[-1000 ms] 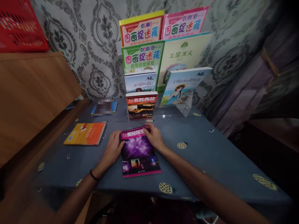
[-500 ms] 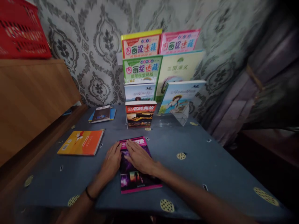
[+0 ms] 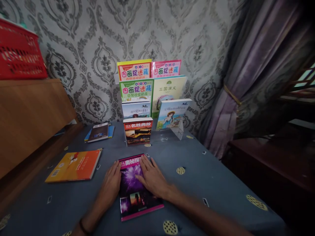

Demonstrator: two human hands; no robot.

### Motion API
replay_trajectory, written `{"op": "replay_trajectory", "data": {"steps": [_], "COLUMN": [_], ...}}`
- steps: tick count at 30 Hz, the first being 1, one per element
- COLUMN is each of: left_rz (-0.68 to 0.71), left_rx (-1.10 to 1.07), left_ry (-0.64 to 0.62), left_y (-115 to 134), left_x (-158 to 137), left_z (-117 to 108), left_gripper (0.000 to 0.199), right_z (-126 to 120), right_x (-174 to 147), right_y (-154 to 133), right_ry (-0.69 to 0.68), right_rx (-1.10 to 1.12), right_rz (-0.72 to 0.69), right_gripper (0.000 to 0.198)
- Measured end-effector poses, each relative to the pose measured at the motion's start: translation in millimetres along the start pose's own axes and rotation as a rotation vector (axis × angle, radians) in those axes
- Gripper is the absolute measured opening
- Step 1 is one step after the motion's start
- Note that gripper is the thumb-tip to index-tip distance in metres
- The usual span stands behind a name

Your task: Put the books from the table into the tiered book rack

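Note:
A purple and black book (image 3: 131, 178) with a pink title band lies flat on the blue tablecloth, cover up. My left hand (image 3: 112, 180) rests along the book's left edge, fingers stretched out and close together. My right hand (image 3: 153, 177) lies over the right part of the cover, its fingers extended toward the top right corner and its thumb pointing inward across the picture. Neither hand is wrapped round anything. Left of my left hand lies an orange and yellow book (image 3: 75, 165), back cover up.
Beyond the hands, a clear display stand (image 3: 177, 131) holds several upright books, with a red and black one (image 3: 138, 131) in front. Two stacked books (image 3: 98, 132) lie at the back left. A wooden cabinet (image 3: 31, 121) bears a red basket (image 3: 21, 52). A purple curtain (image 3: 226, 108) hangs right.
My right hand has slid right across the cover, uncovering more of the title and purple picture. My left hand stays at the left edge. The camera view has tilted up and turned right.

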State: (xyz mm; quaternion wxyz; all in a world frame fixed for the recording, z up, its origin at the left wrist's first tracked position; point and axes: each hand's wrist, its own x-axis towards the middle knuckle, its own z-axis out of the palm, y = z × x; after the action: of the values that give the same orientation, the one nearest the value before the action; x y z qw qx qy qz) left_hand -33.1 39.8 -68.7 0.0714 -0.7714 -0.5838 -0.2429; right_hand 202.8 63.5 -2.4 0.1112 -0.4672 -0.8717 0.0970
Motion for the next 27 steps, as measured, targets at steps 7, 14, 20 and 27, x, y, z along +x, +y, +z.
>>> {"op": "replay_trajectory", "data": {"steps": [7,14,20,27], "left_rz": [-0.002,-0.076,-0.082,-0.092], "left_rx": [0.046,0.022,-0.011,-0.056], "left_ry": [-0.024,-0.108,-0.218,-0.312], "left_y": [5,22,48,69], "left_x": [0,7,-7,-24], "left_z": [-5,-22,-35,-46], "left_gripper": [0.049,0.049,0.061,0.068], "right_z": [-2,12,31,35], "right_x": [-30,-37,-34,-32], "right_y": [-3,7,14,16], "right_ry": [-0.061,-0.016,0.064,0.066], "right_rx": [0.013,0.081,0.089,0.061], "right_rz": [-0.110,-0.260,-0.253,-0.264], "right_gripper": [0.087,0.089,0.082,0.079]}}
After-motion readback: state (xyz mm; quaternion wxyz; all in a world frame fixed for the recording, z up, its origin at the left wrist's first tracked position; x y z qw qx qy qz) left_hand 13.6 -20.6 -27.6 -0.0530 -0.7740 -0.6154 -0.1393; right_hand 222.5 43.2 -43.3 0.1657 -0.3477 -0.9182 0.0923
